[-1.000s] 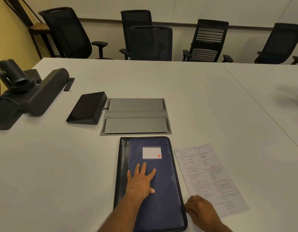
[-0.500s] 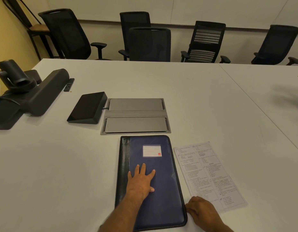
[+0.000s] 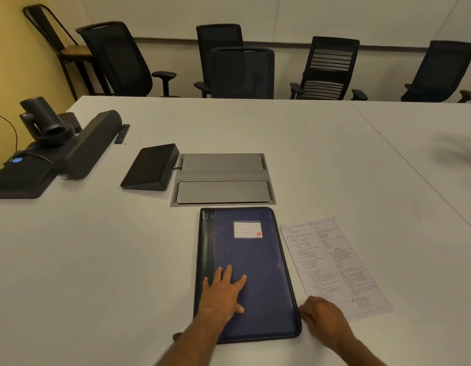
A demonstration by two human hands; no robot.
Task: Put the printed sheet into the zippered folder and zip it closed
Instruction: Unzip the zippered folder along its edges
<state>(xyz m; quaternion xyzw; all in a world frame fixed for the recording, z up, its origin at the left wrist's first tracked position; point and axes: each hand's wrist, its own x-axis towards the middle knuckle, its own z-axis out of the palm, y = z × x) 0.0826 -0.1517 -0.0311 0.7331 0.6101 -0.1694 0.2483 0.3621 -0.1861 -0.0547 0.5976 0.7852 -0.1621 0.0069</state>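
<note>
A dark blue zippered folder (image 3: 251, 262) with a black spine and a white label lies shut on the white table (image 3: 97, 260) in front of me. My left hand (image 3: 222, 295) rests flat on its lower left part, fingers spread. The printed sheet (image 3: 332, 262) lies flat just right of the folder. My right hand (image 3: 321, 317) sits at the folder's lower right edge, over the sheet's near corner. Its fingers are curled against the zipper edge, and what they touch is hidden.
A grey flip-lid cable box (image 3: 222, 179) is set into the table just beyond the folder, with a black wedge-shaped device (image 3: 151, 167) to its left. A camera and speaker bar (image 3: 70, 143) occupy the far left. Black office chairs (image 3: 242, 72) line the far edge.
</note>
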